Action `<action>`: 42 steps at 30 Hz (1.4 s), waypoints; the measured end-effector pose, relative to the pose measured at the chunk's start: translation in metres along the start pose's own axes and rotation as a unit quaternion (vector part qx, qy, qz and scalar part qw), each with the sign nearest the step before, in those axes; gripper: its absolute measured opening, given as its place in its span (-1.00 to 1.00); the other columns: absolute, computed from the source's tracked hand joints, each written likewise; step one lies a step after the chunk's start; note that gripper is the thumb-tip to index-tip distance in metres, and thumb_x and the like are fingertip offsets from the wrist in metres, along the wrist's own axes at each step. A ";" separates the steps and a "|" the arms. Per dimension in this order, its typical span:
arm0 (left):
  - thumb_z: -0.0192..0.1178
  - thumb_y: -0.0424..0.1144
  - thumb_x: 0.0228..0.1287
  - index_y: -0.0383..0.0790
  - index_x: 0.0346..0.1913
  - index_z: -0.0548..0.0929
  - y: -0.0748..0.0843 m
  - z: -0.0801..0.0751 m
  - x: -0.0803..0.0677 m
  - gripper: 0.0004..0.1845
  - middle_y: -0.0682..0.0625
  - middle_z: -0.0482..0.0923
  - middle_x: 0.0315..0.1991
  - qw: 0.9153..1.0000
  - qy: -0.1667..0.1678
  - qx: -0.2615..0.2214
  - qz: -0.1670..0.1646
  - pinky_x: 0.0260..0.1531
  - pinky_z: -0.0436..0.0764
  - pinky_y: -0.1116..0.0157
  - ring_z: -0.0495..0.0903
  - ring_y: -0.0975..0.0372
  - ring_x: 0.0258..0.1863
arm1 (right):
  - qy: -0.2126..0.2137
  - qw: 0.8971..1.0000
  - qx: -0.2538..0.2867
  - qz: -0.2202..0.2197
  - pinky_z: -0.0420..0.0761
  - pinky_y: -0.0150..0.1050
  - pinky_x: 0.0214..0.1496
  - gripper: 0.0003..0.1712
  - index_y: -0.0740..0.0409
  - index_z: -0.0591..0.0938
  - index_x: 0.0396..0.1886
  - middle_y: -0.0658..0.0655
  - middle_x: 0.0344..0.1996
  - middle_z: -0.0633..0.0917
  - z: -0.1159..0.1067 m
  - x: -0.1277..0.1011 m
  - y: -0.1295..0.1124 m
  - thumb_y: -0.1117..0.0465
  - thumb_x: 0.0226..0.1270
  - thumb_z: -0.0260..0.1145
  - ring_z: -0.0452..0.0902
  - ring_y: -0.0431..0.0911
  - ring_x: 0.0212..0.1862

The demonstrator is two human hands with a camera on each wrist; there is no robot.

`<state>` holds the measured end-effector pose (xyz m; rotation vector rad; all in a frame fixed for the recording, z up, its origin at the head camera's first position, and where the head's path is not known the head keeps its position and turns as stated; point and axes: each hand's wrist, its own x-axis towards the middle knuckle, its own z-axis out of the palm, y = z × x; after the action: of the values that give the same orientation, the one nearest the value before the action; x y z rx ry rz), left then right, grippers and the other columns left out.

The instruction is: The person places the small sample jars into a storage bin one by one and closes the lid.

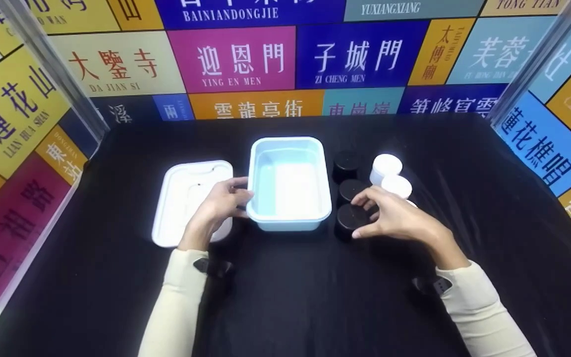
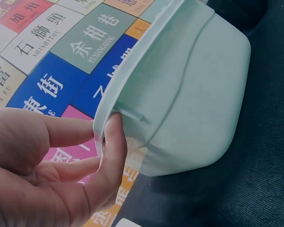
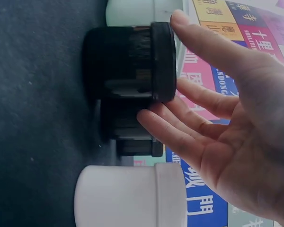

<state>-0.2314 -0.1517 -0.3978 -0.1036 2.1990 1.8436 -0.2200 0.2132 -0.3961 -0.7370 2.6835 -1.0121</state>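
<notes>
- Head: pinching left edge of tub [image 1: 289,225] with left grip [image 1: 216,202], likely to steady it between white lid [image 1: 174,210] and black jars [image 1: 346,166]. Holding right grip [image 1: 395,215] over nearest black jar [image 1: 351,218], just beside tub, presumably placed there for short reach.
- Left wrist: nearly closed, nipping the edge, probably for a firm hold.
- Right wrist: half spread round the jar's cap [image 3: 164,61], presumably to match its width; can't tell contact.

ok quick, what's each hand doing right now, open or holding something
Left hand: closed, pinching the rim of the pale tub.
Right hand: open around the frontmost black jar; contact can't be told.
</notes>
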 end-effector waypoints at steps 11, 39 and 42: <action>0.07 -0.39 0.44 -0.37 0.47 0.29 -0.001 -0.002 0.001 -0.43 -0.37 0.58 0.11 1.000 -0.003 0.007 -0.001 -0.35 0.81 0.29 0.72 0.19 -0.26 | 0.021 0.999 -0.045 -0.016 0.71 -0.24 -0.08 -0.29 0.25 0.60 0.07 0.22 -0.09 0.62 0.010 0.001 -0.001 0.11 -0.11 0.67 0.60 0.02 -0.05; 0.07 -0.40 0.46 -0.35 0.50 0.22 -0.004 -0.004 0.002 -0.39 -0.41 0.55 0.13 1.000 -0.025 -0.007 0.002 -0.37 0.80 0.33 0.72 0.21 -0.31 | 0.016 1.000 0.008 0.006 0.61 -0.39 -0.13 -0.31 0.08 0.50 0.25 0.20 -0.02 0.67 -0.045 0.024 -0.049 0.08 0.12 0.54 0.62 -0.01 -0.12; 0.08 -0.40 0.46 -0.31 0.53 0.18 -0.004 -0.004 0.002 -0.37 -0.41 0.53 0.15 1.000 -0.027 -0.015 0.000 -0.32 0.81 0.29 0.71 0.17 -0.24 | 0.020 1.000 0.008 0.007 0.59 -0.40 -0.10 -0.29 0.07 0.49 0.27 0.19 0.03 0.67 -0.048 0.032 -0.053 0.08 0.12 0.53 0.60 -0.02 -0.07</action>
<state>-0.2327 -0.1560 -0.4017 -0.0584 2.1367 1.8575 -0.2427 0.1899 -0.3252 -0.7015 2.7076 -1.0554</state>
